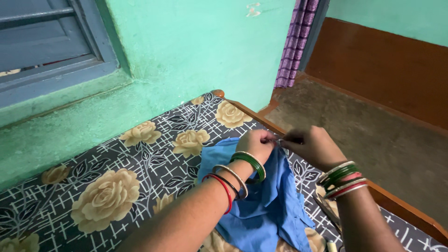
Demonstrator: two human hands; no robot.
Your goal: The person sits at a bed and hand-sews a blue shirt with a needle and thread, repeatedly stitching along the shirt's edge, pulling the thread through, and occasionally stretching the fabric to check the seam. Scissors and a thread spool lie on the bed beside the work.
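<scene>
Both hands met just above the far edge of the blue cloth (261, 205), which lay bunched on the flowered bed sheet (107, 186). Left hand (255, 142) sat curled directly over the cloth's upper edge; right hand (313, 145) hovered just off the cloth's right side, over the sheet and near the wooden bed frame (406, 210). Fingertips of both were pinched together and pointed at each other, with a thin pale strand or needle (280, 139) between them, running roughly level from hand to hand. Possibly thread being fed to a needle; too small to tell. Each hand was closed on an end of that fine thing, neither on the cloth itself. The cloth lay below and toward the person from the pinch, long axis running away from the wall toward the near corner of the bed. Left hand nearer to it. Fingertips hidden by knuckles; cloth's near end cut off by the forearms and picture edge. Bangles on both wrists.
</scene>
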